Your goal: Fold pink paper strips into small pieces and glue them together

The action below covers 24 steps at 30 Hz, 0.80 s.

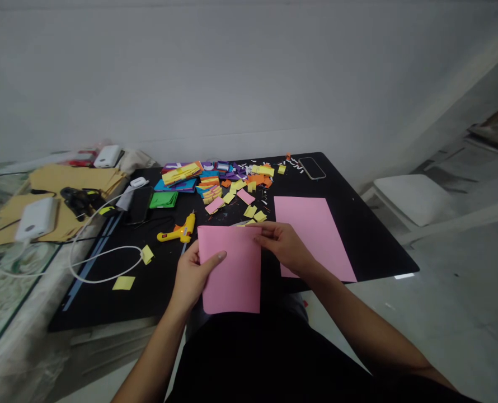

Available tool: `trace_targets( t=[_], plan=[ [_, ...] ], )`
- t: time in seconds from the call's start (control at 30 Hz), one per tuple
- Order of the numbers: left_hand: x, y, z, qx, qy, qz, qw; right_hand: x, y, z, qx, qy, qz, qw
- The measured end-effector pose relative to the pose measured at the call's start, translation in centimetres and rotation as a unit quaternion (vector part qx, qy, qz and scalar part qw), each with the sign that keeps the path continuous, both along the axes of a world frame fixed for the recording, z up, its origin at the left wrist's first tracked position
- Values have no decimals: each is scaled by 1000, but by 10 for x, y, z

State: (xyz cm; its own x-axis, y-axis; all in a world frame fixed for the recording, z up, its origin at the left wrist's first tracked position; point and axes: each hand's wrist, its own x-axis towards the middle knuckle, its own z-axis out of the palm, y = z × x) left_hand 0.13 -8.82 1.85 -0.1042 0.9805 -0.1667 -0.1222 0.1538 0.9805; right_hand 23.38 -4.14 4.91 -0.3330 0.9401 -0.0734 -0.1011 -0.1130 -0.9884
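Between my hands is a pink sheet of paper (232, 274), folded over with a rounded bend along its left side. My left hand (193, 275) grips its left edge, thumb lying on the front and fingers behind. At the top right corner, my right hand (285, 243) pinches the paper between thumb and fingertips. A larger pink sheet (314, 235) lies flat on the black table just right of my right hand. Left of the folded paper rests a yellow glue gun (179, 229).
Paper scraps (236, 187) in yellow, orange, pink and purple are heaped on the black table (366, 246). Green folded paper (163, 199) lies left of them. A phone (311, 168) is at the back right. A white cable (106, 277) loops at left. A white stool (412, 198) stands right.
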Motion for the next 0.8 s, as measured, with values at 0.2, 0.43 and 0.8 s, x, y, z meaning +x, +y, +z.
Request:
trace_targets(
  t=[0.2,0.43,0.8],
  plan=[
    [0,-1,-2,-1,-4,-2,1000,1,-1,3,0,-4,3,1000],
    [-10,9,6,18,-23,-8,1000,0,-1,1,24,-30,8,999],
    [-25,27,14,106,64,95,988,3,-1,2,30,-32,-7,999]
  ],
)
